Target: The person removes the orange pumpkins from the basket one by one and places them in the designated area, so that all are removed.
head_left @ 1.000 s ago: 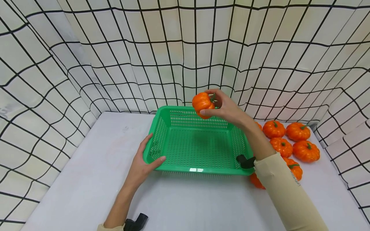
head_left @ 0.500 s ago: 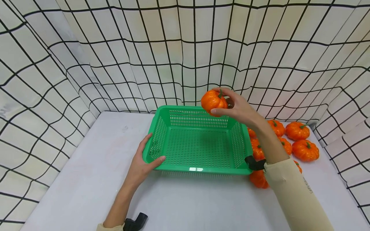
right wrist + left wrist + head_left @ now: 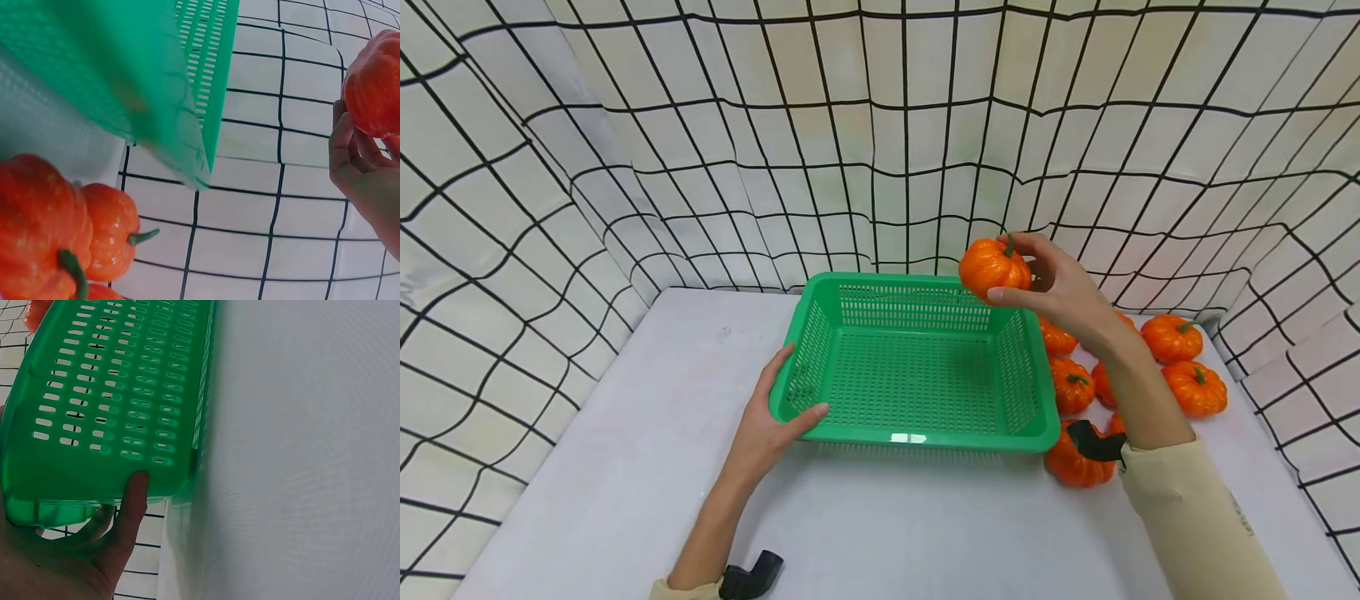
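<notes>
Gripping pumpkin (image 3: 992, 268) in right hand (image 3: 1060, 287), left hand (image 3: 767, 429) clasping unlabelled basket (image 3: 917, 433).

The head camera looks forward and down over the white table (image 3: 625, 467), taking in the green basket (image 3: 917, 437) mid-frame and both arms; the left wrist camera sits very near the basket's outer wall (image 3: 119, 394), filling the upper left of its frame; the right wrist camera looks up from low beside the basket's corner (image 3: 187, 81); all three share the basket, and head and right wrist share the loose pumpkins (image 3: 1183, 367).
</notes>
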Tool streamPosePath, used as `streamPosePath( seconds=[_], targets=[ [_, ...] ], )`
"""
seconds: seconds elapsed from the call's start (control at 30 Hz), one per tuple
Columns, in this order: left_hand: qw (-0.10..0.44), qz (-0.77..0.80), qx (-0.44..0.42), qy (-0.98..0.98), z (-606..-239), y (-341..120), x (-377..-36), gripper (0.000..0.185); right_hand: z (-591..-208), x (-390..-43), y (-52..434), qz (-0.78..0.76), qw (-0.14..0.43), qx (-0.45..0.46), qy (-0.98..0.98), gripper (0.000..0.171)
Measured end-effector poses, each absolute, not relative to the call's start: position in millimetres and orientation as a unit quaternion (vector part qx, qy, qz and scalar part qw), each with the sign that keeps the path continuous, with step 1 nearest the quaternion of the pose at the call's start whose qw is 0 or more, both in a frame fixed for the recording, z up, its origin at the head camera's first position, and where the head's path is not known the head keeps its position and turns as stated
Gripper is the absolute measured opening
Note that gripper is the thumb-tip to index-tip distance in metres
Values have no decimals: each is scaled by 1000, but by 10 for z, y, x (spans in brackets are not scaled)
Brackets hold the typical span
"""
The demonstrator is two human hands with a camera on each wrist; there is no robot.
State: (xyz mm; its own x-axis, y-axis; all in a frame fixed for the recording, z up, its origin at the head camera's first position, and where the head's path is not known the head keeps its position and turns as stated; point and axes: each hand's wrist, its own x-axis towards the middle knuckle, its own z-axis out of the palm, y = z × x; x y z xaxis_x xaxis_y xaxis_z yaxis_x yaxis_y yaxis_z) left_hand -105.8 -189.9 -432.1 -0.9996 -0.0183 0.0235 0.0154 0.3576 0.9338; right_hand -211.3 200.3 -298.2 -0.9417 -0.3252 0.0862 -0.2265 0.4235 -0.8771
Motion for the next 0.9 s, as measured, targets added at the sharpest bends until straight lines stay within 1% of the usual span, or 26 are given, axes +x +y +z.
streamPosePath(
  seconds=[0.3, 0.5, 0.67, 0.9],
  targets=[
    [16, -565, 4, -825, -4321, -1900, -1062, 93, -3039, -1915, 2233, -500, 14, -141, 854, 71],
    [13, -568, 1, -823, -4329, -1897, -1049, 93, -3124, -1782, 2398, -506, 7, -112, 855, 68],
    [14, -565, 2, -825, -4336, -1897, -1048, 93, -3199, -1693, 2569, -503, -1, -96, 859, 71],
    [18, -565, -1, -825, -4328, -1902, -1057, 93, -3331, -1558, 2795, -492, -27, -94, 865, 71]
  ],
)
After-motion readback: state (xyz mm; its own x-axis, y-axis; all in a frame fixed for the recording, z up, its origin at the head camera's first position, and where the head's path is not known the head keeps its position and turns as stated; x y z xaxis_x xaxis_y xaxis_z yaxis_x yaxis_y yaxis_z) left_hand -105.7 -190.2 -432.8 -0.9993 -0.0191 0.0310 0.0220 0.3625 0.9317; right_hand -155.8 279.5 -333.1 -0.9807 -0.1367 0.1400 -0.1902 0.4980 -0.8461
